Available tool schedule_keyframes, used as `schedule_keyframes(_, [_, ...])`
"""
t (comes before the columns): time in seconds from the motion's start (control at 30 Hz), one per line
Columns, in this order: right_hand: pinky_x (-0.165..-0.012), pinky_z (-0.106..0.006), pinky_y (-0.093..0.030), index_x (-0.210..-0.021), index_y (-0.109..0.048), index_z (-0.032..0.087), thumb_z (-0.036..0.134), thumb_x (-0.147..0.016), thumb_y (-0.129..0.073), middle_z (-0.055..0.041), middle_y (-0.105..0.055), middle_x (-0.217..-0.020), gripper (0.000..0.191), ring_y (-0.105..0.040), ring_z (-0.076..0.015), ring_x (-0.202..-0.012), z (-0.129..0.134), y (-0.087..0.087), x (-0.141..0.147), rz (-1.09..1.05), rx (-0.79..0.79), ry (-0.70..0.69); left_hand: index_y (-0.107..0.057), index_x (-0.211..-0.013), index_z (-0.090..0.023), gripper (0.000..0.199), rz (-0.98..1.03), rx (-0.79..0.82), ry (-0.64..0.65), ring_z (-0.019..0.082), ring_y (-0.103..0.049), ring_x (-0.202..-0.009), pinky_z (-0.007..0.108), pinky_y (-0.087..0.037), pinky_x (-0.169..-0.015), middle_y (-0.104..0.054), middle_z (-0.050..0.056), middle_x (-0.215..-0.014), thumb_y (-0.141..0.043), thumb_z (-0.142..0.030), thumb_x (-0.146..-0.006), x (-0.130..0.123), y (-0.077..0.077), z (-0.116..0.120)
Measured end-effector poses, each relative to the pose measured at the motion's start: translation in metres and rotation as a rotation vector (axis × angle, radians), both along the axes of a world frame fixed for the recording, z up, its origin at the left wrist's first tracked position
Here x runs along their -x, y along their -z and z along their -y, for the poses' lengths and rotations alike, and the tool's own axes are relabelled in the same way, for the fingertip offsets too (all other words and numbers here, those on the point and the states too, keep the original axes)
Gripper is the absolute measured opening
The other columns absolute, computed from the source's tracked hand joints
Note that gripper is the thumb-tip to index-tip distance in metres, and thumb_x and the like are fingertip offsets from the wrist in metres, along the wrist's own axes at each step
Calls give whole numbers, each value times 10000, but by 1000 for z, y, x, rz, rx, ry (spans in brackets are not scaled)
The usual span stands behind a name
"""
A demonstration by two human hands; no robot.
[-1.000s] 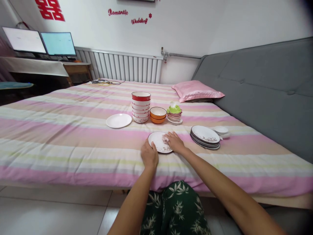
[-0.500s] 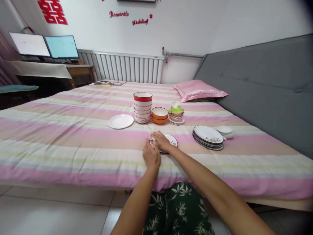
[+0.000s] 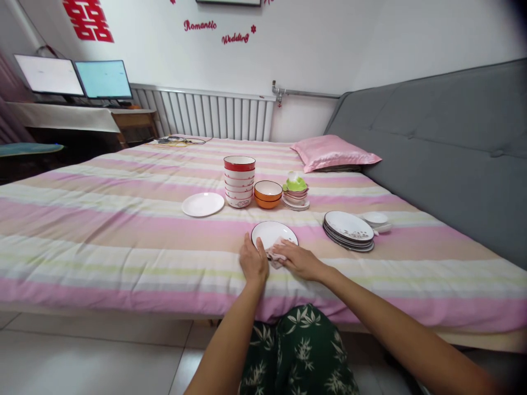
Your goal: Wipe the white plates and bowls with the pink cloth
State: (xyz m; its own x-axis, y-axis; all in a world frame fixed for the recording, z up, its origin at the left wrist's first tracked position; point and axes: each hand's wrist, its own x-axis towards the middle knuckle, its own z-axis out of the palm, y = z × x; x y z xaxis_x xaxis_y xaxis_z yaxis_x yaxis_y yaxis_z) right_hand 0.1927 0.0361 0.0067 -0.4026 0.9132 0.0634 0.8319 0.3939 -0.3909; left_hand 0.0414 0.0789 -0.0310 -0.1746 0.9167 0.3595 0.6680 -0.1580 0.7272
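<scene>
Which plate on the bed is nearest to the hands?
The single dark-rimmed plate, partly under the cloth; the plain white plate and the stacked plates are farther away.

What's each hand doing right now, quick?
Left hand: closed on the edge of the dark-rimmed plate.
Right hand: holding a pale cloth against that plate's near edge.

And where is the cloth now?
The cloth is right of centre in the head view, under the right hand, at the near edge of the dark-rimmed plate.
</scene>
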Motion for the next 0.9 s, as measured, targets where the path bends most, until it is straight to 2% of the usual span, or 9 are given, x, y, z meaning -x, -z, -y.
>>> schedule_keyframes(0.1, [-1121, -395, -235, -1312, -485, 269, 343, -931, -322, 8, -470, -1379, 421, -275, -207, -1360, 4, 5, -16, 39, -24, 94, -411, -1328, -50, 572, 2, -5, 6, 296, -541, -1129, 405, -403, -933, -572, 210, -1230, -245, -417, -922, 0, 0, 0])
schedule_keyframes(0.2, [-1114, -400, -235, -1333, -456, 269, 321, -924, -330, 3, -426, -1413, 431, -250, -212, -1369, -3, 13, -25, 92, -24, 254, -414, -1326, -57, 564, -4, -3, 13, 291, -536, -1138, 401, -400, -939, -571, 203, -1233, -244, -415, -924, 0, -1, 1])
schedule_keyframes(0.3, [-1104, -408, -229, -1363, -410, 223, 273, -909, -351, -26, -341, -1465, 460, -202, -226, -1383, -22, 20, -26, 144, -13, 375, -417, -1325, -65, 555, -9, 0, 17, 283, -532, -1144, 394, -397, -942, -574, 199, -1231, -244, -410, -926, 0, -2, 1])
schedule_keyframes(0.53, [-1084, -448, -198, -1386, -359, 172, 224, -877, -408, -99, -304, -1476, 514, -162, -272, -1383, -78, 25, -7, 218, 23, 468, -428, -1315, -50, 558, -31, -6, 4, 290, -556, -1099, 405, -408, -920, -585, 214, -1209, -243, -404, -926, -1, -3, 1])
schedule_keyframes(0.7, [-1094, -452, -166, -1409, -296, 129, 259, -906, -340, -123, -271, -1487, 522, -122, -251, -1397, -101, 24, 20, 202, 33, 459, -430, -1312, -51, 555, -32, -16, 8, 288, -553, -1104, 401, -409, -919, -581, 211, -1214, -241, -403, -927, -1, -2, 1])
schedule_keyframes(0.9, [-1121, -384, -147, -1405, -301, 76, 276, -911, -325, -135, -281, -1480, 534, -165, -225, -1394, -104, 17, 46, 155, 27, 267, -430, -1309, -48, 554, -24, -15, 11, 292, -553, -1102, 404, -409, -919, -582, 211, -1214, -247, -402, -925, 0, -1, 1])
